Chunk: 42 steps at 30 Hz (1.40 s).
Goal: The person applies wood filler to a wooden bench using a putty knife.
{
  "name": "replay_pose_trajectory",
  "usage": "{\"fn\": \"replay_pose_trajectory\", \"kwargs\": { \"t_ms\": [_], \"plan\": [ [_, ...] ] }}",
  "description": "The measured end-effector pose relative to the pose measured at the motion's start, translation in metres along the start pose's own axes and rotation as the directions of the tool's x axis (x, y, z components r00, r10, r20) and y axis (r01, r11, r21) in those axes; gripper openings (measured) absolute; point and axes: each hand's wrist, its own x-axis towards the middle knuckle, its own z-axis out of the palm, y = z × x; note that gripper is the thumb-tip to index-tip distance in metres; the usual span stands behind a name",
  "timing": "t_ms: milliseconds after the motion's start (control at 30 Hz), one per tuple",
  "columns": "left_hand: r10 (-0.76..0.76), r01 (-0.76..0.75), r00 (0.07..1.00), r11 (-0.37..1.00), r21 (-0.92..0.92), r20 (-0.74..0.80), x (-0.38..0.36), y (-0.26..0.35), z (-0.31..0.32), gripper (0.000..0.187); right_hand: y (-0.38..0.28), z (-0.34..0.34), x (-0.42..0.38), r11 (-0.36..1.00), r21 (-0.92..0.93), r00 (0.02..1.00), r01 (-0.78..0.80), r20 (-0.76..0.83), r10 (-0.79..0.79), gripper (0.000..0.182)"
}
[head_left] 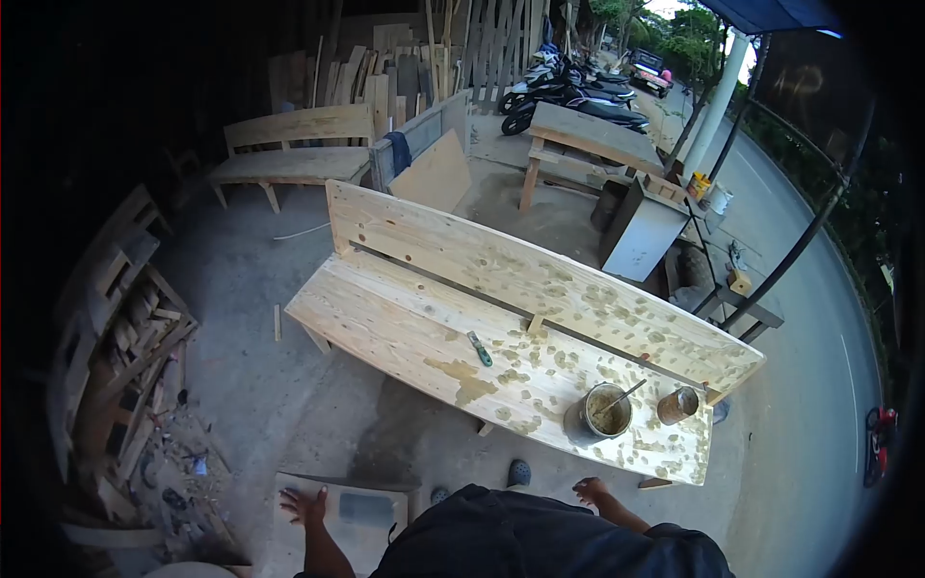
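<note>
In front of me stands a pale wooden bench (385, 313), its seat and backrest dotted with brownish smears, thicker toward the right. My left hand (304, 505) is open, fingers spread, over a flat cardboard-like panel (356, 539) at the lower left. Near the bench's front edge, my right hand (590, 489) hangs with fingers apart, holding nothing. On the seat above it, a bucket (583, 424) contains brownish paste and a stick (624, 393). Right of that sits a small can (678, 406). A green-handled putty knife (481, 351) lies mid-seat, beside a larger smear.
Scrap wood (140, 332) is heaped at left. Behind are another wooden bench (294, 159), a leaning board (434, 173), a wooden table (597, 137), a white cabinet (641, 231) and parked motorcycles (573, 91). A road (800, 289) runs along the right, with a red motorcycle (878, 445).
</note>
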Motion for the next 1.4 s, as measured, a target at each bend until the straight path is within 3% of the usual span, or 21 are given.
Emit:
{"fn": "replay_pose_trajectory", "kwargs": {
  "t_ms": [133,167,200,267,300,333,433,567,667,767,833,933,1133,1200,1400],
  "plan": [
    [-0.066,0.065,0.997,0.997,0.030,0.040,-0.005,0.008,-0.019,0.137,-0.010,-0.008,0.012,0.999,-0.014,0.999,0.046,0.004,-0.046,0.031],
    [-0.062,0.063,0.997,0.998,0.028,-0.039,-0.014,0.011,-0.026,0.122,-0.015,-0.012,0.017,0.999,-0.005,0.999,0.048,-0.002,-0.048,0.031],
    [-0.054,0.055,0.998,0.998,0.029,-0.042,-0.007,0.009,-0.026,0.122,-0.022,-0.016,0.018,0.996,-0.033,0.996,0.087,-0.033,-0.088,0.031],
    [-0.018,0.014,0.989,0.999,-0.030,-0.144,0.013,-0.006,-0.024,0.094,-0.038,-0.025,0.015,0.988,-0.068,0.986,0.140,-0.084,-0.146,0.032],
    [-0.003,0.006,0.973,1.000,0.014,-0.230,0.018,-0.009,-0.025,0.059,-0.047,-0.028,0.014,0.981,-0.082,0.977,0.178,-0.104,-0.186,0.032],
    [0.007,-0.004,0.973,1.000,0.016,-0.232,0.025,-0.011,-0.028,0.059,-0.055,-0.031,0.012,0.972,-0.097,0.966,0.215,-0.125,-0.226,0.033],
    [0.010,0.007,0.979,0.997,0.079,-0.202,0.029,-0.010,-0.050,0.027,-0.071,-0.032,0.004,0.963,-0.099,0.952,0.250,-0.154,-0.263,0.034],
    [0.030,-0.012,0.969,0.997,0.075,-0.245,0.064,-0.013,-0.033,0.022,-0.059,-0.022,0.016,0.952,-0.161,0.951,0.259,-0.130,-0.281,0.036],
    [-0.014,0.057,0.957,0.989,0.140,-0.289,0.071,-0.010,-0.028,0.020,-0.048,-0.025,0.017,0.954,-0.210,0.971,0.215,-0.058,-0.231,0.033],
    [-0.104,0.126,0.928,0.991,0.038,-0.357,0.082,-0.013,-0.016,0.019,-0.033,-0.030,0.021,0.957,-0.213,0.973,0.197,-0.075,-0.216,0.035],
    [0.030,0.058,0.917,0.977,0.206,-0.397,0.066,-0.010,-0.025,0.019,-0.029,-0.034,0.021,0.968,-0.194,0.980,0.162,-0.081,-0.180,0.035],
    [0.074,0.053,0.890,0.963,0.263,-0.451,0.071,-0.013,-0.017,0.018,-0.025,-0.036,0.016,0.978,-0.175,0.989,0.112,-0.079,-0.127,0.035],
    [0.093,0.032,0.861,0.971,0.236,-0.500,0.070,-0.010,-0.022,0.019,-0.025,-0.031,0.015,0.981,-0.138,0.984,0.138,-0.097,-0.152,0.035],
    [0.093,0.025,0.866,0.974,0.227,-0.492,0.070,-0.009,-0.023,0.018,-0.022,-0.030,0.018,0.957,-0.204,0.967,0.208,-0.103,-0.232,0.036],
    [0.134,-0.006,0.881,0.962,0.271,-0.454,0.065,0.000,-0.030,0.015,-0.008,-0.035,0.015,0.972,-0.150,0.972,0.180,-0.127,-0.200,0.034]
  ]
}}
